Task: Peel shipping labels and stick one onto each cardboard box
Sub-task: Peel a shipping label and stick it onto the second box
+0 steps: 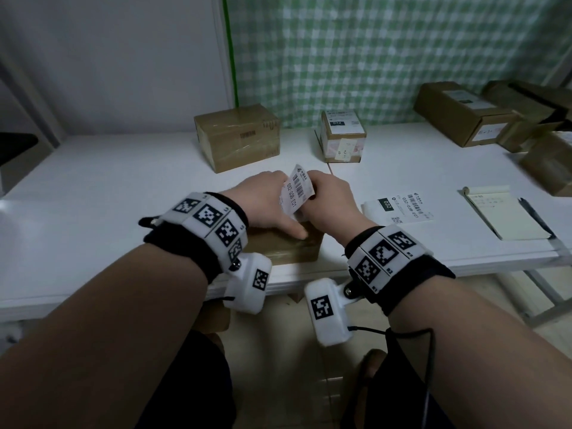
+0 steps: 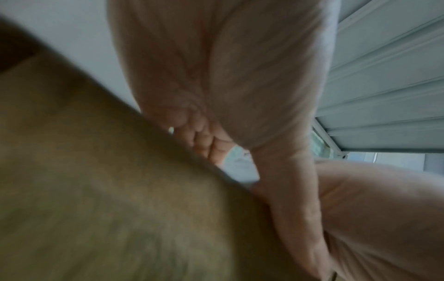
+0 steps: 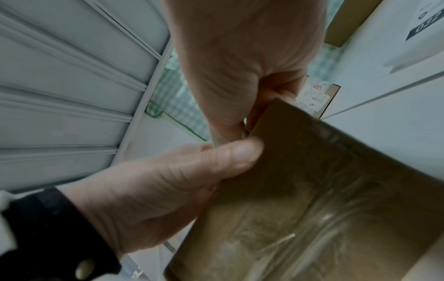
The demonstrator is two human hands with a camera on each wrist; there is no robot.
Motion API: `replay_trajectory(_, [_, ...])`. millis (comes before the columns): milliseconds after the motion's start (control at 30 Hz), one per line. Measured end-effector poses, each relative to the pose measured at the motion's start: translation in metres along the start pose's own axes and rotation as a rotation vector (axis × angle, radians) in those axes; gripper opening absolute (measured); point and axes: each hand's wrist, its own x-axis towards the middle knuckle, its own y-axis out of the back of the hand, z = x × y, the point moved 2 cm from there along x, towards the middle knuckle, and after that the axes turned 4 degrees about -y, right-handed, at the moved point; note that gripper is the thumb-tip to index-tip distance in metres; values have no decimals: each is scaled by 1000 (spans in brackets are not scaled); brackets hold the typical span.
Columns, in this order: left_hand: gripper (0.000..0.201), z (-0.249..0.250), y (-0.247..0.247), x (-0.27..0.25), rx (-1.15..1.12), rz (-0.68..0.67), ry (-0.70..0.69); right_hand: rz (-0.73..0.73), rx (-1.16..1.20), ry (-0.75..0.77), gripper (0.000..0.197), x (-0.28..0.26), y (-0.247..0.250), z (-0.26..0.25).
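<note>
A white shipping label (image 1: pixel 296 191) with barcodes stands nearly upright between my two hands. My left hand (image 1: pixel 270 200) pinches its left edge, thumb stretched down onto a small brown cardboard box (image 1: pixel 292 246) at the table's front edge. My right hand (image 1: pixel 327 197) curls round the label's right edge. In the right wrist view, my right hand (image 3: pixel 240 57) and my left hand's thumb (image 3: pixel 230 155) meet at the corner of the taped box (image 3: pixel 312 190). The left wrist view is blurred: the box (image 2: pixel 96 190), my curled fingers (image 2: pixel 204 136) and a bit of white label (image 2: pixel 240 163).
On the white table (image 1: pixel 123 187) stand a bare taped box (image 1: pixel 238 137), a small labelled box (image 1: pixel 342 134) and several boxes at the far right (image 1: pixel 464 119). A pile of label sheets (image 1: pixel 399 209), a notepad (image 1: pixel 504 213) and a pen (image 1: pixel 535 218) lie right of my hands.
</note>
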Motion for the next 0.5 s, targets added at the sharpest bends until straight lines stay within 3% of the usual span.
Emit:
replay_trajectory(100, [83,1,-10,3,-27,84,-2,3,13,22,15,1,0,2])
replay_trajectory(233, [88,-2,-12,5,2,94,25,18,28,37,10,5,0,6])
replay_trajectory(500, [100,-3,-10,4,0,60,56,66,124,-68,22,11,15,36])
